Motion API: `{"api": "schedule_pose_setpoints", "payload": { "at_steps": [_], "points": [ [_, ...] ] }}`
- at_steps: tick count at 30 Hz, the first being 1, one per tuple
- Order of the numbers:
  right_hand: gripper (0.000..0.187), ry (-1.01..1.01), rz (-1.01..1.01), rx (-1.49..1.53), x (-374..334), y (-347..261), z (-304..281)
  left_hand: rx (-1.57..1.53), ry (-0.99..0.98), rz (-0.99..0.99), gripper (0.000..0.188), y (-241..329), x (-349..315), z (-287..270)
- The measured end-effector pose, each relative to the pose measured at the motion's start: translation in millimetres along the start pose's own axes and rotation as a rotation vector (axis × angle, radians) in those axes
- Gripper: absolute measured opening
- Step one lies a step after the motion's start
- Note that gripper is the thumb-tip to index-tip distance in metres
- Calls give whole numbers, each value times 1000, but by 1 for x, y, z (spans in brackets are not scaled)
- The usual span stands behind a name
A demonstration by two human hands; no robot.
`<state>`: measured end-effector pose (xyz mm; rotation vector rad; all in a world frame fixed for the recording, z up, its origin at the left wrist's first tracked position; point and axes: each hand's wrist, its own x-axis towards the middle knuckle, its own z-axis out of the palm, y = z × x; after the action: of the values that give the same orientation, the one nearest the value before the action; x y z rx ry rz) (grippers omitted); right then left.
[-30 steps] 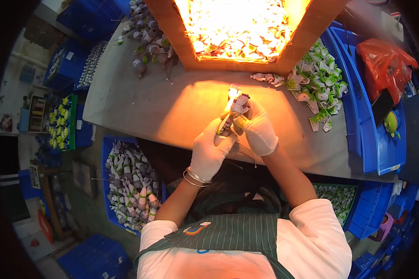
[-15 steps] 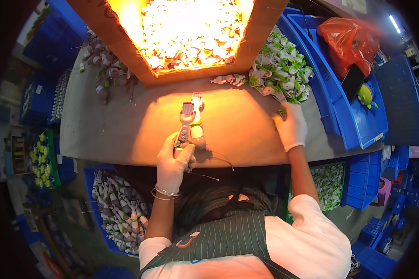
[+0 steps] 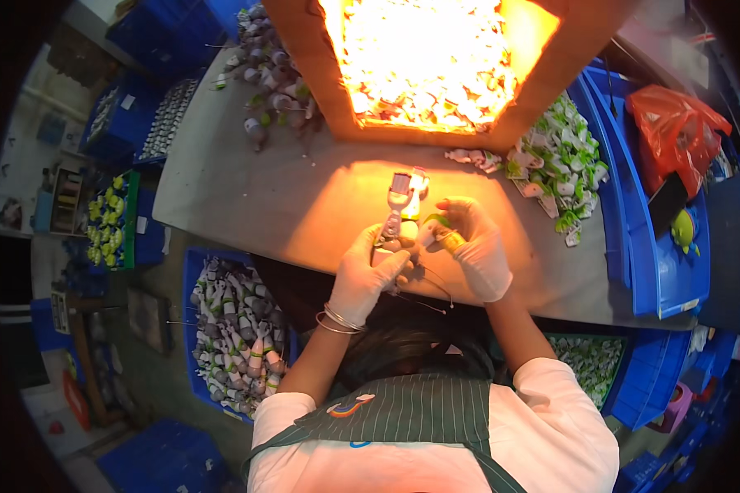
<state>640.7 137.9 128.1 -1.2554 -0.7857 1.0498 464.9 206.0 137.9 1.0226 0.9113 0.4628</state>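
My left hand (image 3: 365, 278), in a pale glove, is closed round a grey and white plastic toy part (image 3: 398, 204) whose flat dark-topped end points away from me. A thin cord with a small tip (image 3: 445, 311) trails below the fingers. Close to its right, my gloved right hand (image 3: 483, 256) pinches a small white and green plastic piece (image 3: 438, 233), partly hidden by the fingers. Just beyond the left hand, a white toy part with a green band (image 3: 418, 182) lies on the lit table (image 3: 329, 215).
A brightly lit cardboard box (image 3: 411, 138) of parts stands at the back. White and green pieces (image 3: 561, 168) are heaped right of it, grey parts (image 3: 281, 90) left. Blue trays (image 3: 662, 279) line the right edge; a blue bin (image 3: 234, 337) of toy parts sits below left.
My right hand has come from the heap of white and green pieces to beside my left hand, bringing a small piece. The whole view has shifted and tilted; the left hand keeps its grip.
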Motion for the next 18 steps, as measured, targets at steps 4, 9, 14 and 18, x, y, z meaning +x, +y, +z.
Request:
{"api": "schedule_pose_setpoints", "payload": {
  "at_steps": [4,9,14,18],
  "points": [
    [39,-125,-14,107,16,11,14,-1,30,92,48,1,9,-4],
    [29,-124,-137,-181,40,12,32,45,98,149,44,4,30,-29],
    [26,-209,-323,-851,63,-2,41,9,37,93,43,12,48,-51],
    [28,-175,-458,-952,67,-1,46,-78,3,32,44,28,45,-55]
  ]
}}
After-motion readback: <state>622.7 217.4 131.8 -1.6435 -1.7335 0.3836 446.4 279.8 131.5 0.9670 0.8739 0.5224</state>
